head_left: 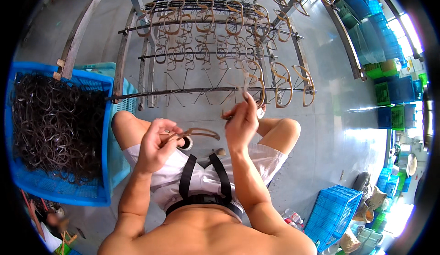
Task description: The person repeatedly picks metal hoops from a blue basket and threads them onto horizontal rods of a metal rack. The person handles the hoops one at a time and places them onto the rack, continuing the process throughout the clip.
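Observation:
My left hand [158, 146] is closed around one end of a brown eyeglass frame [204, 131], held level above my lap. Raised in front of the rack's lowest bar [169, 91], my right hand [242, 123] pinches the lower edge of another eyeglass frame, which is smeared by motion. Whether that frame rests on a wire hook of the bar, I cannot tell. To its right, several brown eyeglass frames [282, 85] hang from the same bar. Bare wire prongs stick out along the bar's left part. More eyeglass frames [205, 16] hang in rows on the bars beyond.
At my left a blue crate [59, 191] holds a tangled heap of dark glossy frames [57, 122], with a teal crate [120, 163] beside it. Metal uprights [123, 55] flank the rack. Another blue crate [332, 216] stands at lower right, near plastic bottles [293, 218].

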Tool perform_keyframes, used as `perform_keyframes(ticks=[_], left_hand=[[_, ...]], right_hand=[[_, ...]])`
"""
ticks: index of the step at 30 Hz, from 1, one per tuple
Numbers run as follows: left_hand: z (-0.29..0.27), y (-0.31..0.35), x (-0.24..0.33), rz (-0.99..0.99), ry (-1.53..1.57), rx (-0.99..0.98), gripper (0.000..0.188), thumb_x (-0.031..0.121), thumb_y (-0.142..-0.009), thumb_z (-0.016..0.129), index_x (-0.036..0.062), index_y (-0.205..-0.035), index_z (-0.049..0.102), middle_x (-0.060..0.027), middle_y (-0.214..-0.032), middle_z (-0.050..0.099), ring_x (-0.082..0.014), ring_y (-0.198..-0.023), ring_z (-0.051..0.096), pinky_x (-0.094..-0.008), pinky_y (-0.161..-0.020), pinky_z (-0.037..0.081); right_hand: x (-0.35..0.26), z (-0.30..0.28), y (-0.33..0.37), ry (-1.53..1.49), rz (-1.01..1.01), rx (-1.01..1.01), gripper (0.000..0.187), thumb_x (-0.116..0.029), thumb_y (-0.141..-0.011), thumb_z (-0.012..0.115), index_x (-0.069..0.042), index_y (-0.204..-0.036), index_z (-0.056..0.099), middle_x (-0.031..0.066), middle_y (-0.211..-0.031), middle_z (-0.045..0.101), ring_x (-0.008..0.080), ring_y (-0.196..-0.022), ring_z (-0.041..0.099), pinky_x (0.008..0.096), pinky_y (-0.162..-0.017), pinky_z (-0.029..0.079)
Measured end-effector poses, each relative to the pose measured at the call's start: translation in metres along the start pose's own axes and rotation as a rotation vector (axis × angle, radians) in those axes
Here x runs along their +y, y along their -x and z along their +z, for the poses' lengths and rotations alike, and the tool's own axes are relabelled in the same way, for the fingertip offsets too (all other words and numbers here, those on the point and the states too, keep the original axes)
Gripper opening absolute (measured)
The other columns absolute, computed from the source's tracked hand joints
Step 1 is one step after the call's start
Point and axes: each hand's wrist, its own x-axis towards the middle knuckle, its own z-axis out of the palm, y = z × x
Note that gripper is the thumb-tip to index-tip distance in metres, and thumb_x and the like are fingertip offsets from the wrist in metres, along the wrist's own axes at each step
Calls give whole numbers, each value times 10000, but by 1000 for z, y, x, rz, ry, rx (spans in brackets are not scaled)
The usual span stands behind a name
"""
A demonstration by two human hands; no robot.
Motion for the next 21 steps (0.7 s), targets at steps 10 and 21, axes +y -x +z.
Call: perform_keyframes(ticks=[10,21], left_hand=[[-48,29,-4,-88,-279,189,299,-46,-825,495,-5,-1121,485,-112,-938,625,-64,-634,526,-177,-528,417],[-83,71,-24,-40,-1390,55,406,12,-788,513,-27,-1190,474,-212,-1143,503,-398,-990,556,-454,-814,484]], right_hand=[[5,37,-10,44,219,88,269,-126,-958,476,-13,-1191,548,27,-603,526,71,-469,504,237,-425,447],[6,33,-4,-253,308,69,285,-165,-977,455,-38,-1221,532,-8,-629,498,55,-471,479,215,-390,404]])
